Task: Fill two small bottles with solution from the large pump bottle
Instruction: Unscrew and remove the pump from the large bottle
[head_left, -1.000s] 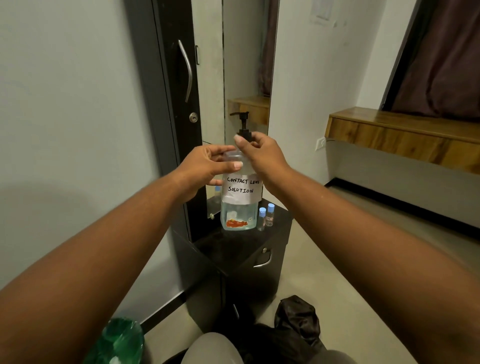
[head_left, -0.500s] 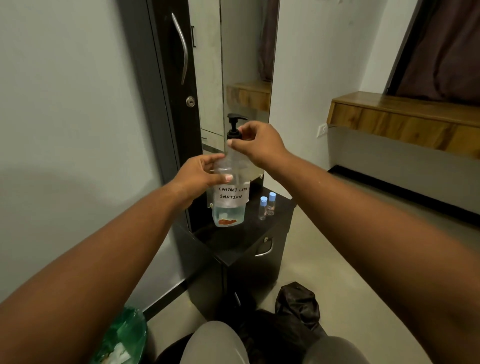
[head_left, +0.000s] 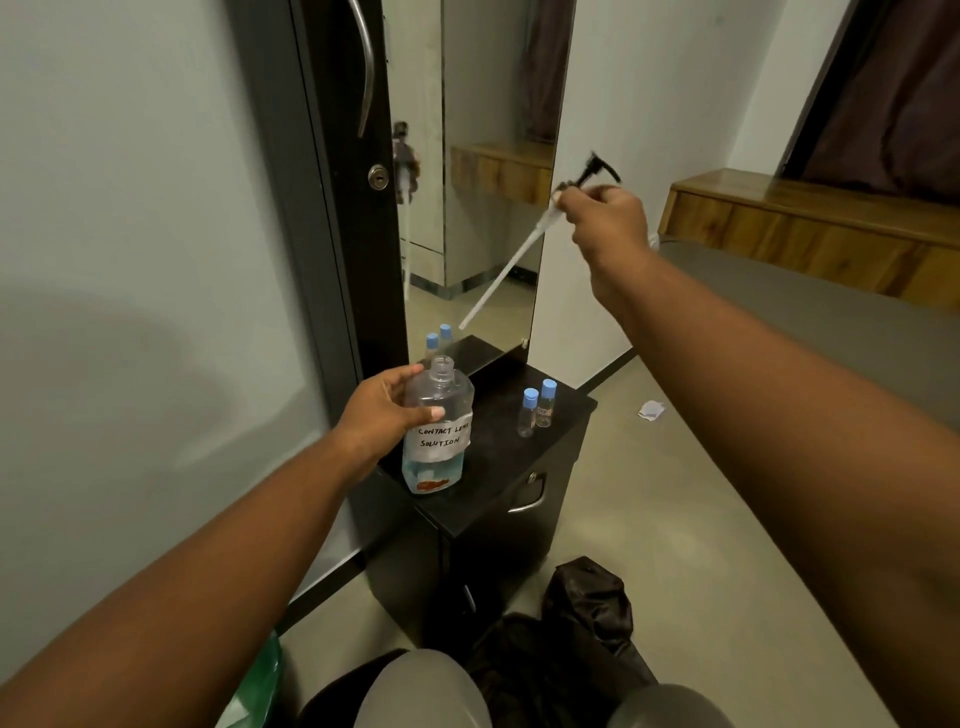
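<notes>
Your right hand (head_left: 605, 218) has lifted the black pump head with its white dip tube (head_left: 506, 270) clear (pinched tight); your left hand (head_left: 384, 410) grips the clear labelled plastic bottle (head_left: 436, 441) on the black cabinet (head_left: 498, 467), beside two small blue-capped bottles (head_left: 536, 408).

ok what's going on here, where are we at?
A person is refilling small bottles from a large one. The left hand steadies the large bottle, labelled contact lens solution, on the black cabinet; its neck is open. The right hand holds the pump head in the air up to the right, dip tube hanging free. The two small bottles stand beside the large one, blue caps on, so no filling yet.
</notes>
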